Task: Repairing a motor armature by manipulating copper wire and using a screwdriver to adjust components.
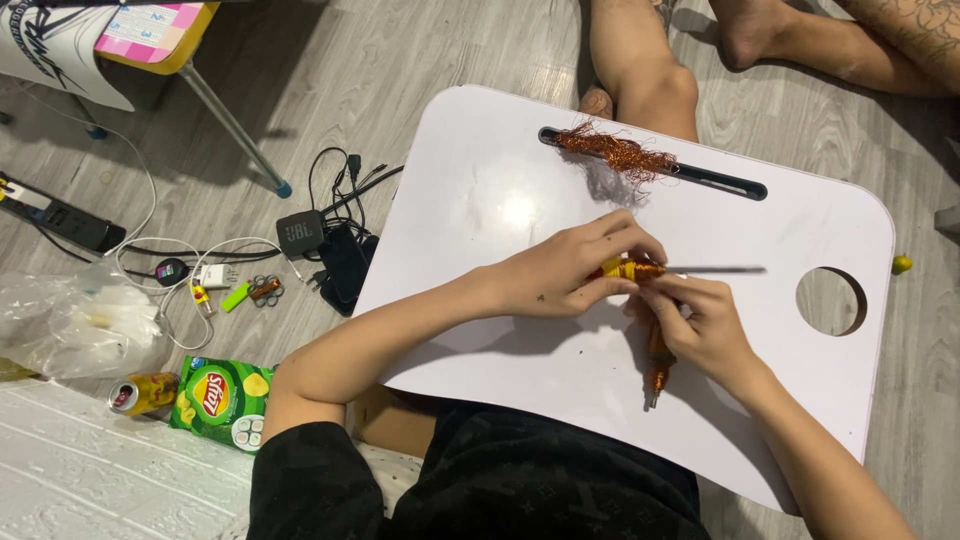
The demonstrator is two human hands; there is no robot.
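Copper-wound coil on a thin steel rod, pinched by left hand and right hand.

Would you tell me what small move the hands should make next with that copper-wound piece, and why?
Probably another turn of winding: the left hand pinches the orange-and-yellow wound end on the thin metal rod, while the right hand steadies a copper-coloured piece below. Loose copper wire lies by the slot of the white lap table.
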